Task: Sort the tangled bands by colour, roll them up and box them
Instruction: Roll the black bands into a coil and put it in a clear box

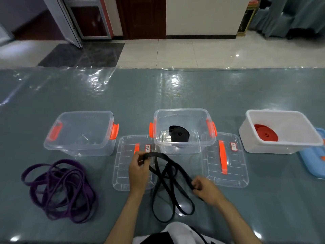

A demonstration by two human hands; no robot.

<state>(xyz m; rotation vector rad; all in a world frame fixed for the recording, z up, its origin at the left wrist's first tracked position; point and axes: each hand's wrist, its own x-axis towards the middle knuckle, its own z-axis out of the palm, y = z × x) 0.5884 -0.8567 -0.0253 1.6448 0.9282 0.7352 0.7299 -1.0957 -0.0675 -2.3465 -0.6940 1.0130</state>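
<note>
1. The loose black band (168, 182) is pinched near one end by the left hand (138, 170), fingers curled round it above the left clear lid (123, 173); the other end is gripped in the curled fingers of the right hand (204, 188), just above the table (175, 95).

2. Between the hands the band is crossed over itself in several loops; if rolling is begun before these are pulled straight, a twist is likely to be wound in, and a lumpy roll that springs open could result.

3. The slack is hanging toward the table edge; it could be snagged on the lid's rim, or dragged off.

4. The purple bands (59, 187) lie heaped well apart to the left, so mixing seems unlikely.

5. A rolled black band (179, 133) is seen in the middle clear box (184, 113), a red roll (265, 132) in the white box (281, 113); the left clear box (79, 115) holds no band; a misplaced roll is the remaining risk.
</note>
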